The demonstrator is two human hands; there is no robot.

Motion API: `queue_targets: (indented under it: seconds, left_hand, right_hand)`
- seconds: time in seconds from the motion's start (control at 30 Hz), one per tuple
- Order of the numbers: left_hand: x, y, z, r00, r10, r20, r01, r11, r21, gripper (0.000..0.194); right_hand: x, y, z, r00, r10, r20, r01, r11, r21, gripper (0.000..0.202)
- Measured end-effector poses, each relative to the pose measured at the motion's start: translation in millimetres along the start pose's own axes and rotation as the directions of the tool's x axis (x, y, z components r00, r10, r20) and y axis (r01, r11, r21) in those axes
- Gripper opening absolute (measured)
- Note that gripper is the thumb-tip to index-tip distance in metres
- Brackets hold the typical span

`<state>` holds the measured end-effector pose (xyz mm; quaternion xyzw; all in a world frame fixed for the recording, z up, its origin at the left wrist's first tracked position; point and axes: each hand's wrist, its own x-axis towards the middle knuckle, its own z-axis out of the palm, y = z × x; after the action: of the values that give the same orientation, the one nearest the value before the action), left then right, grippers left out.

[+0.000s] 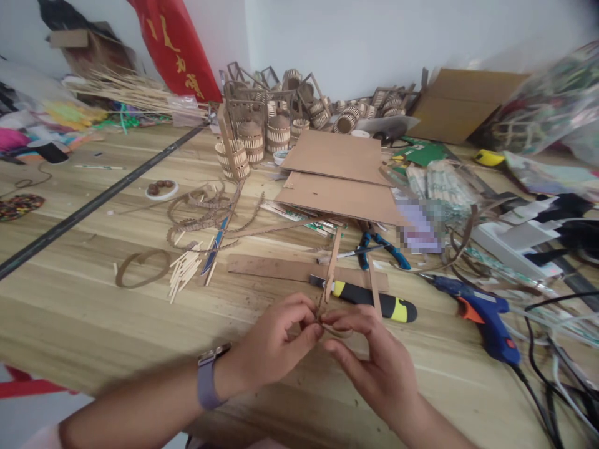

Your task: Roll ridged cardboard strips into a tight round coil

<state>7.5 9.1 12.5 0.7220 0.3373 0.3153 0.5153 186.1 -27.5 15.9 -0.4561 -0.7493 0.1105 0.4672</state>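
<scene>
My left hand pinches a thin brown cardboard strip between thumb and fingertips, low over the table. The fingers of my right hand are curled against the curved end of the same strip, its thumb a little apart below. Just beyond my hands lies a black and yellow utility knife. A narrow brown cardboard piece crosses it, and a flat cardboard length lies behind. Left of these are a pile of short wooden sticks and a coiled cardboard strip.
A blue glue gun with its cord lies at right, near a white power strip. Blue-handled pliers and cardboard sheets lie ahead. Several small stick-sided baskets stand at the back. A dark metal bar crosses the left.
</scene>
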Motion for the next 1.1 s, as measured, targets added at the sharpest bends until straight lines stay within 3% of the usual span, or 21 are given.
queue_targets:
  seconds: [0.13, 0.27, 0.43, 0.5, 0.63, 0.77, 0.97, 1.1]
  left_hand:
    - [-1.4, 0.1, 0.8, 0.999, 0.029, -0.018, -0.029, 0.999, 0.018, 0.021]
    - [-0.4, 1.1, 0.7, 0.999, 0.034, -0.021, -0.033, 0.999, 0.028, 0.022]
    - [0.2, 3.5, -0.5, 0.999, 0.051, 0.014, -0.051, 0.999, 0.015, 0.021]
    - [0.3, 3.1, -0.2, 0.999, 0.036, 0.008, -0.037, 0.999, 0.009, 0.020]
    - [0.8, -0.2, 1.7, 0.999, -0.038, 0.005, 0.038, 0.999, 0.012, 0.021]
    - [1.9, -3.3, 3.0, 0.997, -0.076, -0.011, 0.077, 0.997, 0.023, 0.026]
    - [0.7, -6.2, 5.1, 0.999, 0.017, -0.033, -0.018, 0.999, -0.029, 0.020]
    - [0.8, -6.0, 4.7, 0.997, 0.065, -0.039, -0.066, 0.998, -0.021, 0.018]
  right_hand:
    - [-0.1, 1.1, 1.4, 1.000, -0.009, 0.020, 0.009, 1.000, -0.014, 0.012]
    - [-1.2, 0.5, 0.2, 0.997, 0.072, 0.013, -0.072, 0.997, -0.033, 0.011]
    - [-1.4, 4.1, 3.7, 0.946, 0.324, 0.010, -0.311, 0.900, 0.304, 0.010]
    - [-2.2, 5.5, 5.0, 0.936, 0.352, 0.023, -0.338, 0.876, 0.344, 0.010]
    - [-4.2, 4.7, 2.4, 0.981, 0.187, -0.051, -0.180, 0.977, 0.117, 0.007]
    - [-1.2, 2.9, -1.5, 1.000, 0.015, -0.011, -0.015, 1.000, -0.014, 0.006]
    - [3.5, 4.0, 2.0, 0.996, -0.078, 0.033, 0.080, 0.994, -0.072, 0.006]
    - [0.1, 3.7, 0.9, 0.999, -0.036, 0.017, 0.037, 0.993, -0.109, 0.009]
